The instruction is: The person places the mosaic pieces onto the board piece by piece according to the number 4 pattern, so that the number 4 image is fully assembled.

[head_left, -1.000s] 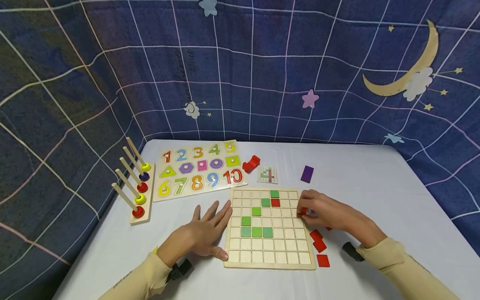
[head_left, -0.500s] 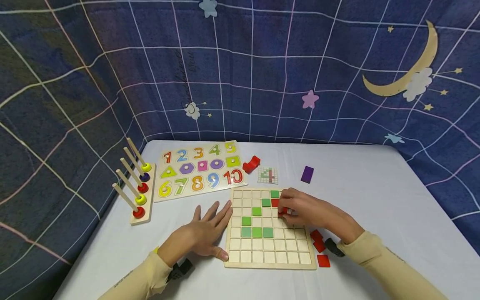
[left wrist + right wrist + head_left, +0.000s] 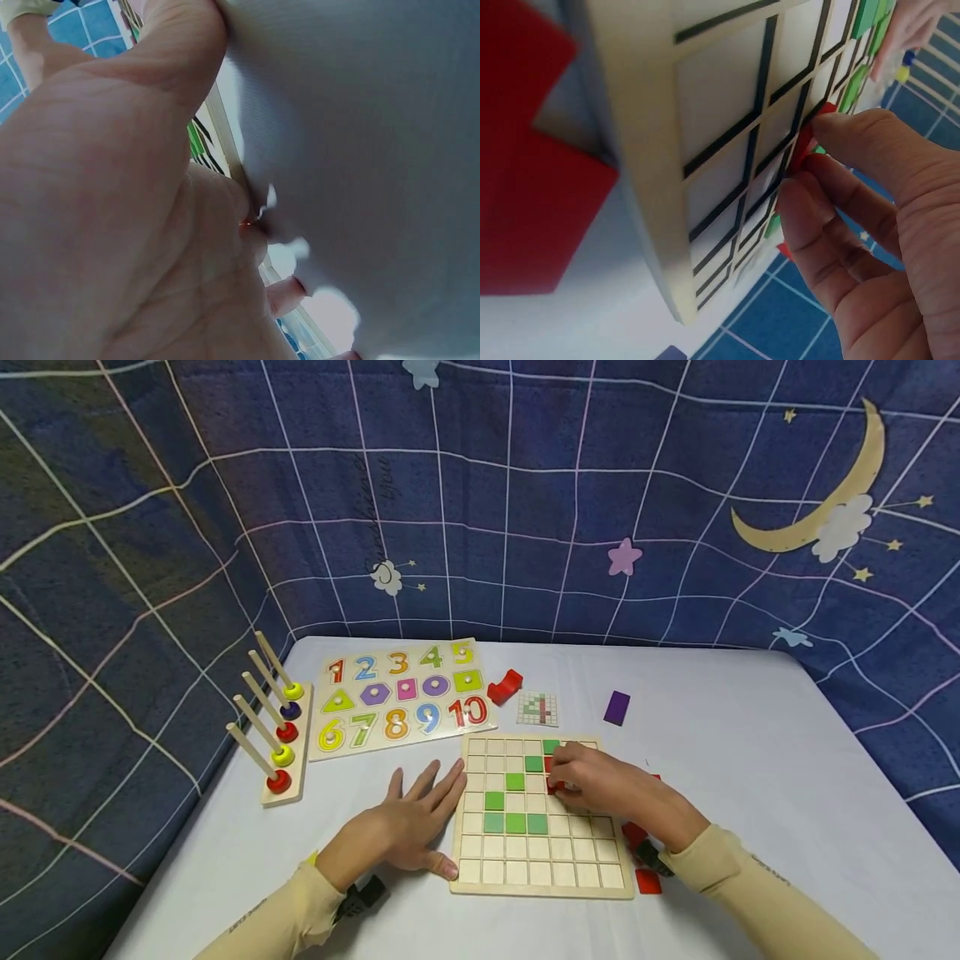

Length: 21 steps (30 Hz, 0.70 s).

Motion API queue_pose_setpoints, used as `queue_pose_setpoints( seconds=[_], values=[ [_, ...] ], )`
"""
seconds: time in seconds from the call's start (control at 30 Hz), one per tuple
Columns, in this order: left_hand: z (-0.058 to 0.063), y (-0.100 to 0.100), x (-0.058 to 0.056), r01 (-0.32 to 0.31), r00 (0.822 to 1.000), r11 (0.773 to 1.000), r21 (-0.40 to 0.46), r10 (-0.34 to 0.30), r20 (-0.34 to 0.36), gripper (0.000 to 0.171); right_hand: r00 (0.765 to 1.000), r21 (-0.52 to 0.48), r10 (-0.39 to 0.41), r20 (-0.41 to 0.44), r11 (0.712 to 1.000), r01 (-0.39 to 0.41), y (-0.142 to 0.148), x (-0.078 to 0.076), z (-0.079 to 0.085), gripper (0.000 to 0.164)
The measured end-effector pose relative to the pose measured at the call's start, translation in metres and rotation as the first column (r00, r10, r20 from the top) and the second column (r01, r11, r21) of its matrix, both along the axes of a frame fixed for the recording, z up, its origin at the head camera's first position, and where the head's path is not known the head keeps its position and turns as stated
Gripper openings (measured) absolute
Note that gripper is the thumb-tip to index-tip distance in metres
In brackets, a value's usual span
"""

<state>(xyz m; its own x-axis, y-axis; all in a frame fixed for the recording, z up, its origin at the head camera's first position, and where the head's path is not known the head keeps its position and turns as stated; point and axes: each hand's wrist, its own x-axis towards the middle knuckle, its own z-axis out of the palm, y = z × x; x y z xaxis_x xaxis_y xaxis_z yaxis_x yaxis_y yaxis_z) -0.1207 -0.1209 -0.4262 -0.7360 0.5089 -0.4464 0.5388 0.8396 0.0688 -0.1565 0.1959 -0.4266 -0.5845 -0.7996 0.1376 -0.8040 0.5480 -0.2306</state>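
While right fingers pinch tile, left touch board.

Pinched red tile partly hidden, sleeves cropped

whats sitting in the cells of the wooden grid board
Seven green tiles and one red tile show in the grid board. The right hand pinches another red tile; whatever lies in the cells that hand covers can't be seen.
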Motion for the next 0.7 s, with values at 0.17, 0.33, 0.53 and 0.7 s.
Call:
queue_pose_setpoints(
  seconds=[0.17, 0.33, 0.53, 0.7],
  values=[
    [0.0005, 0.0000, -0.0001, -0.002, 1.000, 1.000, 0.000, 0.002, 0.007, 0.131, 1.000, 0.019, -0.025, 0.019, 1.000, 0.024, 0.0001, -0.0009, 0.0014, 0.012],
    [-0.0005, 0.0003, -0.0007, -0.007, 1.000, 1.000, -0.006, 0.007, 0.005, 0.130, 0.997, 0.052, -0.066, 0.034, 0.997, 0.064, -0.0016, -0.0011, 0.0020, 0.011],
    [0.0001, 0.0001, -0.0005, 0.000, 1.000, 1.000, 0.009, 0.000, 0.010, 0.131, 0.998, 0.013, -0.066, 0.006, 0.998, 0.065, -0.0010, 0.0005, -0.0011, 0.010],
    [0.0013, 0.0003, 0.0002, 0.001, 1.000, 1.000, 0.018, -0.001, 0.010, 0.132, 0.999, 0.000, -0.030, -0.035, 1.000, 0.030, 0.0011, -0.0003, -0.0024, 0.010]
  ],
)
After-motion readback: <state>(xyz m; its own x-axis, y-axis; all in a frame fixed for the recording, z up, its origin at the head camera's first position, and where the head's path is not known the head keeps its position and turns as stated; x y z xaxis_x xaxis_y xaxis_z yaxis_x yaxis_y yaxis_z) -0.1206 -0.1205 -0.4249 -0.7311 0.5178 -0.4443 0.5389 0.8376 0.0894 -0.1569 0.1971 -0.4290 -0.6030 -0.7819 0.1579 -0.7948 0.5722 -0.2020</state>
